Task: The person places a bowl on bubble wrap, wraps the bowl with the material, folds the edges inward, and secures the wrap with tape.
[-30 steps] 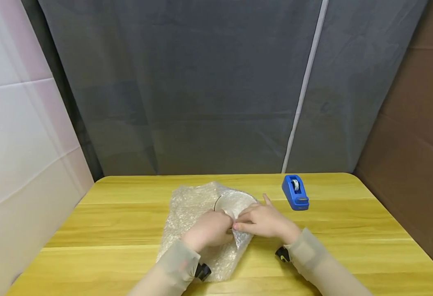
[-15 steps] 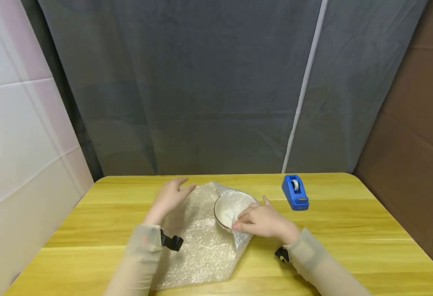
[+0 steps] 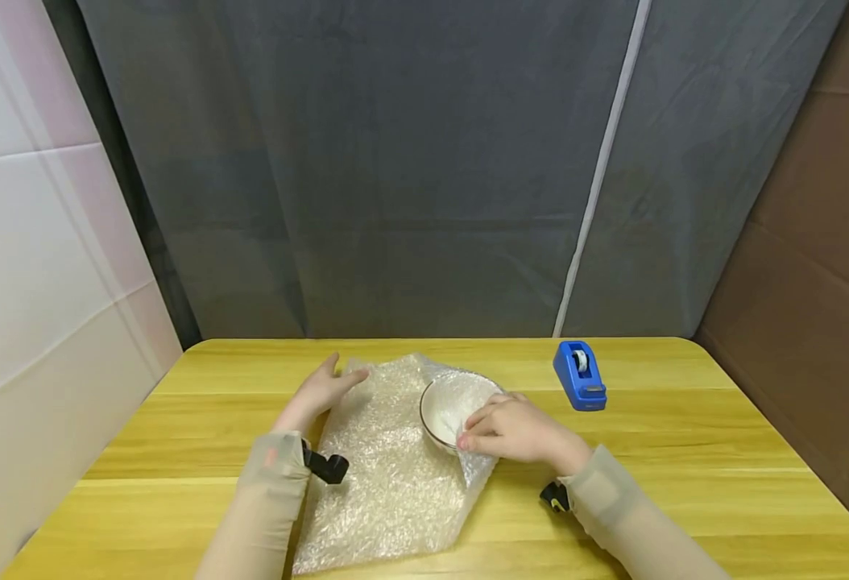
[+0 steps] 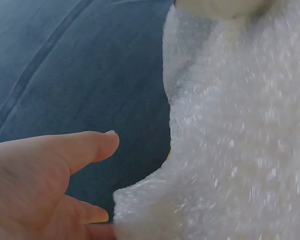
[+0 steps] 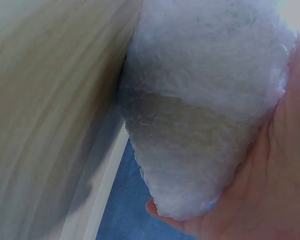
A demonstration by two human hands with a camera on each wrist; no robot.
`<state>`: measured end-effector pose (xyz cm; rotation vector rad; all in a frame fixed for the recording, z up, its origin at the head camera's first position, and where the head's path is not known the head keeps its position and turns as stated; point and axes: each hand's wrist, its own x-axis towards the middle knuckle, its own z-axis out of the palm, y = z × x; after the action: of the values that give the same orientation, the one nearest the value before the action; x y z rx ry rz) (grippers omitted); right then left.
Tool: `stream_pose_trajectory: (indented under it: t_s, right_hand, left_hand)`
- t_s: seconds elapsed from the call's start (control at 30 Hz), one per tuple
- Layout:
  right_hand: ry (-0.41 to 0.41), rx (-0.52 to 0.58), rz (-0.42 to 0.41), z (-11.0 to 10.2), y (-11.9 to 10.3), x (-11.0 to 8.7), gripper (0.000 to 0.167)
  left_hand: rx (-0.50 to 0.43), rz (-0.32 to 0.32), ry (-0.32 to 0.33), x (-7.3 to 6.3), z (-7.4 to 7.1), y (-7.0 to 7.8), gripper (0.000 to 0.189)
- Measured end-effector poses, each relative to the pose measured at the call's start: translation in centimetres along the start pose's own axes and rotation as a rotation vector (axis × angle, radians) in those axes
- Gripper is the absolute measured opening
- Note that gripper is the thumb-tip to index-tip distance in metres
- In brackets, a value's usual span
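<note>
A white bowl [image 3: 439, 417] with a dark rim sits on a sheet of bubble wrap [image 3: 381, 483], toward the sheet's right side. My right hand [image 3: 519, 429] holds a flap of the wrap folded over the bowl's right side, fingers bent over the rim. From the right wrist, the bubble wrap [image 5: 200, 60] covers the bowl's outside and lies against the palm. At the sheet's far left edge is my left hand [image 3: 320, 392], thumb spread from the fingers. In the left wrist view, its lower fingers reach the bubble wrap [image 4: 240, 130] edge and their tips are hidden.
A blue tape dispenser [image 3: 580, 377] with a roll in it stands at the back right of the wooden table [image 3: 685, 451]. Behind the table hangs a grey curtain [image 3: 410, 177]. A white panel rises on the left and a brown one on the right.
My left hand has let go of the wrap at the bowl and moved left to the sheet's far left edge. The left part of the wrap has flattened out. My right hand stays at the bowl.
</note>
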<state>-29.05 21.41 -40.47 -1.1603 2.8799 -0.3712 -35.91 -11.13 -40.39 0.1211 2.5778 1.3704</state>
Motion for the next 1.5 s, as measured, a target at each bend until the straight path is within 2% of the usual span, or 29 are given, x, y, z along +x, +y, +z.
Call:
stream_pose_trajectory:
  t_s: [0.17, 0.27, 0.43, 0.57, 0.67, 0.73, 0.93, 0.97, 1.03, 1.13, 1.23, 1.3, 1.4, 1.5]
  right_hand:
    - [-0.007, 0.002, 0.009, 0.0, 0.0, -0.1, 0.041]
    - [-0.003, -0.001, 0.005, 0.0, 0.0, -0.1, 0.041]
    - [0.013, -0.01, -0.013, 0.1, 0.1, -0.1, 0.041]
    - [0.019, -0.007, -0.016, 0.1, 0.1, -0.1, 0.041]
    - [0.015, -0.001, -0.009, 0.2, 0.2, -0.1, 0.041]
    - [0.009, 0.002, 0.0, 0.1, 0.1, -0.1, 0.042]
    - [0.005, 0.011, 0.014, 0.1, 0.0, -0.1, 0.041]
    - [0.006, 0.011, 0.013, 0.1, 0.0, -0.1, 0.041]
    - [0.007, 0.009, 0.011, 0.1, -0.1, -0.1, 0.041]
    - [0.009, 0.001, 0.004, 0.1, -0.3, 0.0, 0.044]
    - [0.015, -0.009, -0.003, 0.1, -0.4, 0.1, 0.045]
    - [0.019, -0.015, -0.004, 0.1, -0.3, 0.1, 0.045]
    - [0.02, -0.024, 0.003, 0.2, -0.3, 0.2, 0.046]
    - [0.02, -0.027, 0.019, 0.2, -0.2, 0.1, 0.047]
  left_hand:
    - [-0.062, 0.032, 0.022, 0.6, 0.4, 0.2, 0.086]
    - [-0.176, 0.078, 0.011, 0.7, 0.7, 0.8, 0.073]
    - [-0.454, 0.118, -0.074, 0.1, 0.7, 1.9, 0.036]
    - [-0.527, 0.186, -0.125, -0.3, 0.8, 2.6, 0.04]
    - [-0.479, 0.287, -0.157, -0.3, 1.1, 3.1, 0.053]
    - [-0.45, 0.323, -0.175, -0.4, 1.5, 3.4, 0.058]
    - [-0.393, 0.269, -0.219, -1.4, 3.4, 4.7, 0.071]
    - [-0.377, 0.272, -0.239, -1.6, 3.9, 4.9, 0.071]
    - [-0.329, 0.318, -0.29, -2.0, 4.8, 5.3, 0.067]
    - [-0.195, 0.418, -0.36, -2.6, 6.2, 5.8, 0.061]
    - [-0.009, 0.517, -0.376, -3.0, 7.3, 6.1, 0.056]
    - [0.133, 0.558, -0.348, -3.3, 7.9, 6.3, 0.054]
    - [0.334, 0.579, -0.303, -3.5, 8.8, 6.5, 0.051]
    - [0.464, 0.586, -0.276, -3.5, 9.5, 6.6, 0.049]
